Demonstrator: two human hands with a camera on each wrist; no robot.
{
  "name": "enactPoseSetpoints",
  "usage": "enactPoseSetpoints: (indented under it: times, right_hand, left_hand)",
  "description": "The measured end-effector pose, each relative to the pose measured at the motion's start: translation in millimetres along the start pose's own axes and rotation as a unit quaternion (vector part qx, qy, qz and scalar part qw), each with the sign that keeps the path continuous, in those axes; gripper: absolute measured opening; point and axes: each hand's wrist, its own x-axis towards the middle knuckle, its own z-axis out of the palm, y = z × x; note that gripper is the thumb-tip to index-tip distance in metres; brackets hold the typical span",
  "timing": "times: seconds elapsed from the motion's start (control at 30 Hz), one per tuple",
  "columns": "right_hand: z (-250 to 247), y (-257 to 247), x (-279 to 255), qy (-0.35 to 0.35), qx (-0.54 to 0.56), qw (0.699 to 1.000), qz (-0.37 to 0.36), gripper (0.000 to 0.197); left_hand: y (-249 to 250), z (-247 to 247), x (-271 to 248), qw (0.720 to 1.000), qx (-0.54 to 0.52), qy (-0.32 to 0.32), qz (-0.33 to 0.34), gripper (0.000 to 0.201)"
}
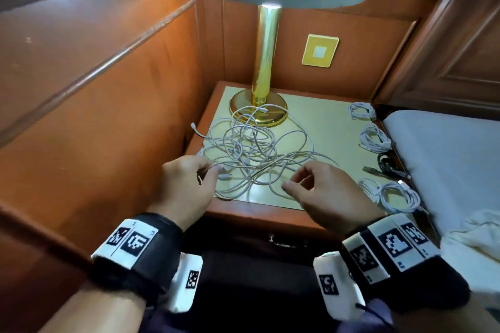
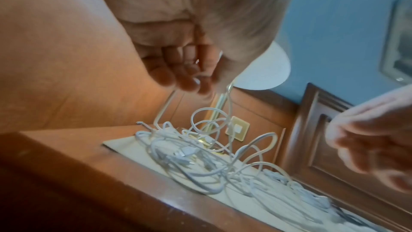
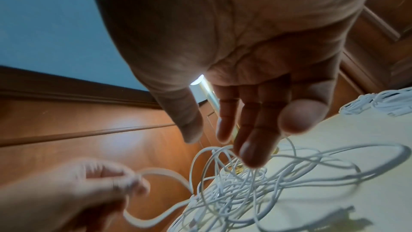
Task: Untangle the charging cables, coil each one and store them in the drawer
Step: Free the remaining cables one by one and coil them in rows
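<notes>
A tangle of white charging cables (image 1: 254, 151) (image 2: 191, 154) (image 3: 249, 186) lies on the bedside table (image 1: 324, 127) in front of the lamp base. My left hand (image 1: 189, 181) (image 2: 191, 70) (image 3: 107, 183) pinches a strand of white cable at the tangle's front left edge. My right hand (image 1: 324, 189) (image 3: 245, 126) hovers over the tangle's front right part with loosely curved fingers, and nothing shows in its grasp. The drawer handle (image 1: 286, 242) shows below the table's front edge; the drawer looks closed.
Several coiled white cables (image 1: 362, 111) (image 1: 376, 139) (image 1: 395, 194) and a black cable (image 1: 389, 165) lie along the table's right edge. A gold lamp (image 1: 263, 67) stands at the back. A wooden panel (image 1: 108, 105) rises on the left and a bed (image 1: 446, 159) lies on the right.
</notes>
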Motion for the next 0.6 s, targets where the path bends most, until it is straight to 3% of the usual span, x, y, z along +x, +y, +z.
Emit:
enactPoseSetpoints:
  times: [0.07, 0.13, 0.27, 0.43, 0.53, 0.6]
  right_hand:
    - [9, -6, 2, -0.001, 0.051, 0.999, -0.014, 0.024]
    - [19, -10, 6, -0.012, 0.103, 0.994, -0.034, 0.029]
    - [37, -14, 15, -0.024, 0.067, 0.992, -0.109, 0.084]
    - [49, -21, 32, -0.011, 0.026, 0.987, -0.161, 0.108]
    - [50, -22, 38, -0.012, 0.019, 0.986, -0.163, 0.101]
    - [50, -23, 40, -0.04, -0.021, 0.985, -0.167, 0.074]
  left_hand:
    - [14, -8, -10, 0.997, -0.053, 0.031, 0.052, 0.012]
    - [24, -14, -20, 0.993, -0.088, 0.019, 0.081, 0.008]
    - [35, -26, -26, 0.979, -0.182, -0.002, 0.095, 0.009]
    - [38, -31, -25, 0.948, -0.292, -0.073, 0.099, 0.023]
    - [47, -27, -23, 0.917, -0.368, -0.132, 0.075, 0.03]
    - [48, -22, -20, 0.9, -0.402, -0.16, 0.055, 0.038]
